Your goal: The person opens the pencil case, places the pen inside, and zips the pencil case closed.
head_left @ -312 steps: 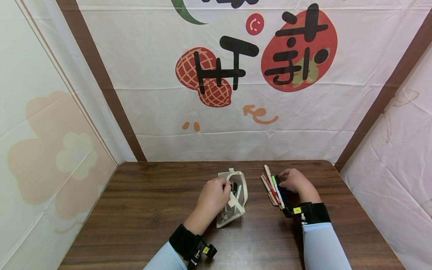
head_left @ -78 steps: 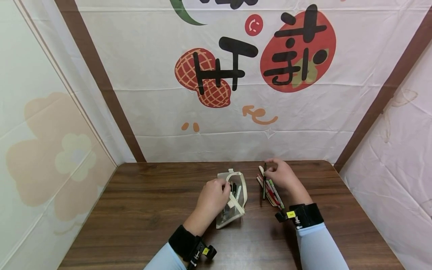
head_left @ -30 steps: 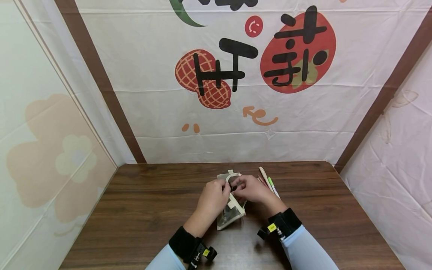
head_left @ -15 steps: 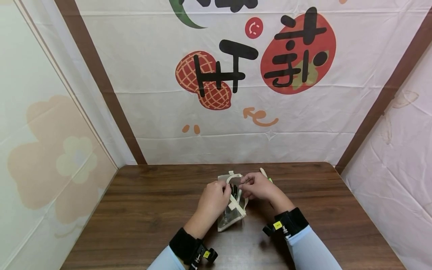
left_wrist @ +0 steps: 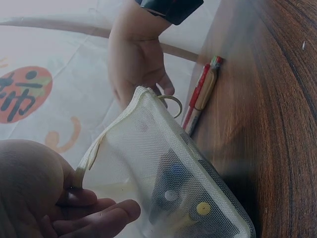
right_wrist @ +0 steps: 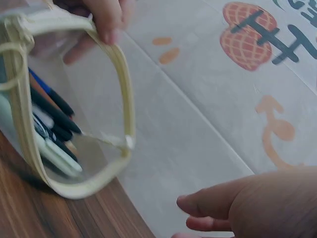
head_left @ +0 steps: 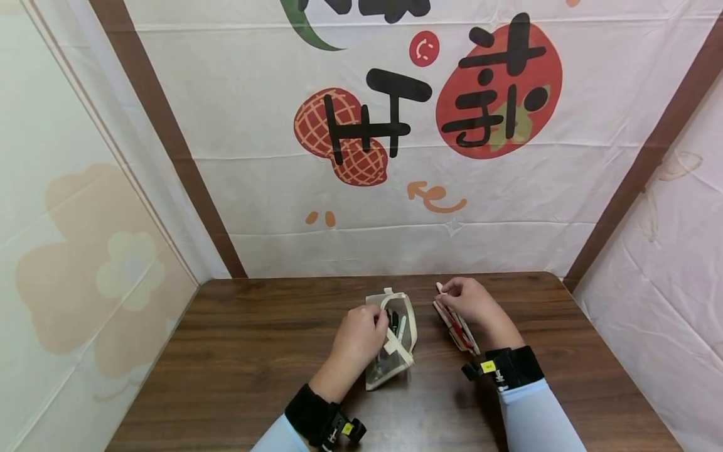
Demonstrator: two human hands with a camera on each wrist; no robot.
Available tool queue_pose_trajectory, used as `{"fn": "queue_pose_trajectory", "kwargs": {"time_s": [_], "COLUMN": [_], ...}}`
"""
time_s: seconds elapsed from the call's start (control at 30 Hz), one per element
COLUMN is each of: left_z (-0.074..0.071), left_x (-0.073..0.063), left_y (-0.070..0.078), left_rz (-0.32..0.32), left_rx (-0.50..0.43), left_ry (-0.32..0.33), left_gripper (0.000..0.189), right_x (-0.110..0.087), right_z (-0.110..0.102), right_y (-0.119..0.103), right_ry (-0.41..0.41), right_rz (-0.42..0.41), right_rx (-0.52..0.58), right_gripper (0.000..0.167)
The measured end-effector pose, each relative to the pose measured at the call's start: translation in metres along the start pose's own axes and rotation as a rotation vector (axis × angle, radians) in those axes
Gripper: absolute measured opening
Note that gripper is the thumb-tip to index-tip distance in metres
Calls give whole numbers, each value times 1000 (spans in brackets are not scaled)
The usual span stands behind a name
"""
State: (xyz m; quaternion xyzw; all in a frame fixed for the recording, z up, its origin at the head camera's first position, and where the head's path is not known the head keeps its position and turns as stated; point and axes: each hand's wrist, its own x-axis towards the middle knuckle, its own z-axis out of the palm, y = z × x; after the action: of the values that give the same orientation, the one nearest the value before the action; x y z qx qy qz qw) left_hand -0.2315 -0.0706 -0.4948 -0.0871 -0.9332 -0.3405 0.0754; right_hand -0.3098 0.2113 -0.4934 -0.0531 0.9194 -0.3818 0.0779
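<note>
My left hand [head_left: 358,336] pinches the open edge of a pale mesh pencil case [head_left: 390,370] with cream zipper trim. Its mouth gapes, and in the right wrist view several pens [right_wrist: 52,121], dark, blue and pale green, lie inside. To the right, my right hand [head_left: 480,307] reaches over the far end of a small bunch of pens [head_left: 459,328] on the table, its fingers partly covering them. A red pen [left_wrist: 197,91] and a tan one [left_wrist: 206,89] show in the left wrist view. The right wrist view shows the right thumb and fingers apart, nothing between them.
A brown wood-grain table [head_left: 271,351] holds everything. Behind its far edge hangs a white printed cloth [head_left: 339,251], and a pale cloth wall [head_left: 678,251] stands at the right. The case has a small ring [left_wrist: 173,104] at its zipper end.
My right hand lifted a black pen from the bunch and brought it to the case's mouth, then returned to the pens on the right without it. My left hand kept its grip throughout.
</note>
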Motion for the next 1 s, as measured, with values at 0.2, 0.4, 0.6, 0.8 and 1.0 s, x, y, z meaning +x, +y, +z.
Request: {"fn": "queue_pose_trajectory", "kwargs": {"time_s": [0.2, 0.4, 0.6, 0.8, 1.0], "left_z": [1, 1, 0, 0, 0], "left_x": [0, -1, 0, 0, 0], "left_y": [0, -1, -1, -2, -1], "left_rz": [-1, -7, -2, 3, 7], "left_rx": [0, -4, -5, -2, 6], "left_ry": [-16, -18, -12, -6, -7], "left_gripper": [36, 37, 37, 37, 37], "right_x": [-4, -2, 0, 4, 6], "right_z": [-15, -22, -23, -20, -16], "right_y": [14, 26, 32, 37, 39], "right_ry": [17, 0, -23, -45, -71], "right_rz": [55, 69, 96, 96, 94], "right_rx": [-131, -192, -171, -189, -207], "right_gripper": [39, 44, 42, 42, 40]}}
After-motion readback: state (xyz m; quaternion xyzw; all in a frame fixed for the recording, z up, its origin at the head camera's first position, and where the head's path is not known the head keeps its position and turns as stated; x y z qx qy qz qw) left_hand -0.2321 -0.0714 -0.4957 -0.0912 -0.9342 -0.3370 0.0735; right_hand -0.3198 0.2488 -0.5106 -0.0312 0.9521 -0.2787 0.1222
